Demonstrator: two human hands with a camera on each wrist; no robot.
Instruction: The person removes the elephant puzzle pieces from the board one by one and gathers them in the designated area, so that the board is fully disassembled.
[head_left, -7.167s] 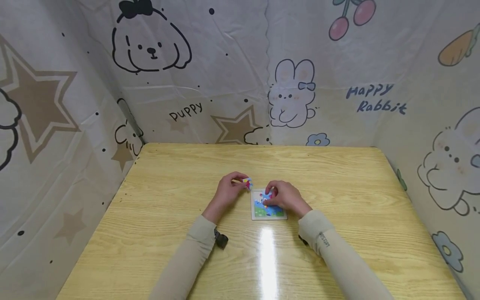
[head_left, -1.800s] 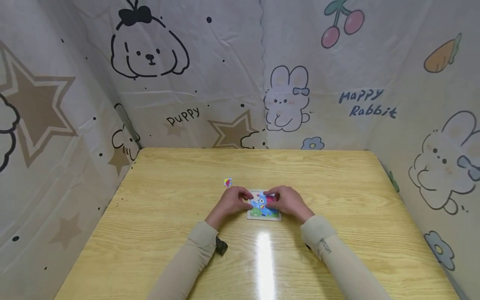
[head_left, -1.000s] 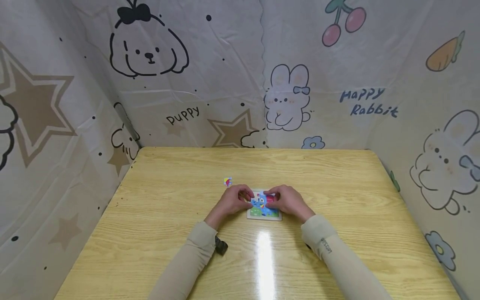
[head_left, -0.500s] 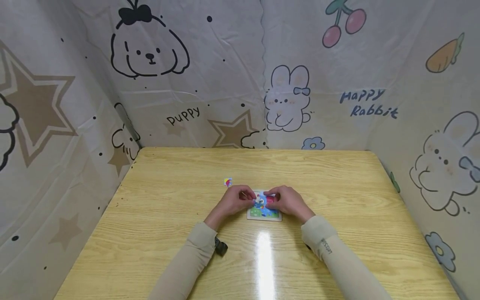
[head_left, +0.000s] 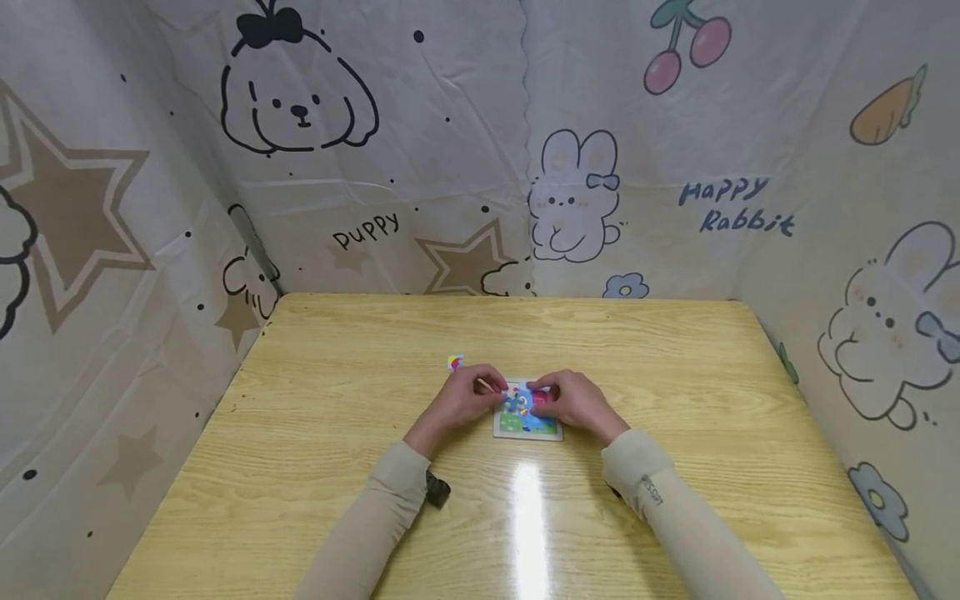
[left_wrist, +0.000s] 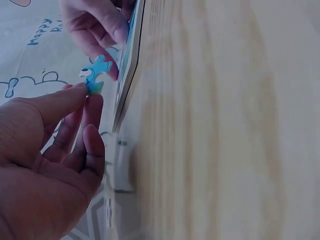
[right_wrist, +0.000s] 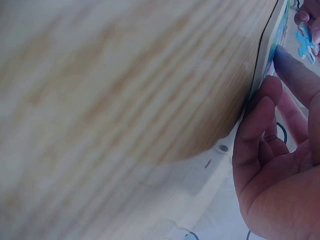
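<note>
Blue jigsaw piece (left_wrist: 96, 76) pinched in left hand (head_left: 463, 398) above puzzle (head_left: 527, 437); right hand (head_left: 579, 398), thumb and forefinger apart, touches puzzle; yellow-pink piece (head_left: 455, 362) on surface (head_left: 337, 375).

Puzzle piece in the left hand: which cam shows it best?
Left wrist: the blue puzzle piece shows closest there, pinched in the left hand, its knobs and printed eye readable. Head has it tiny, hard to make out. Right wrist catches it near the upper right corner, partly covered.

Head looks down — close wrist views share the puzzle (head_left: 528, 426).
</note>
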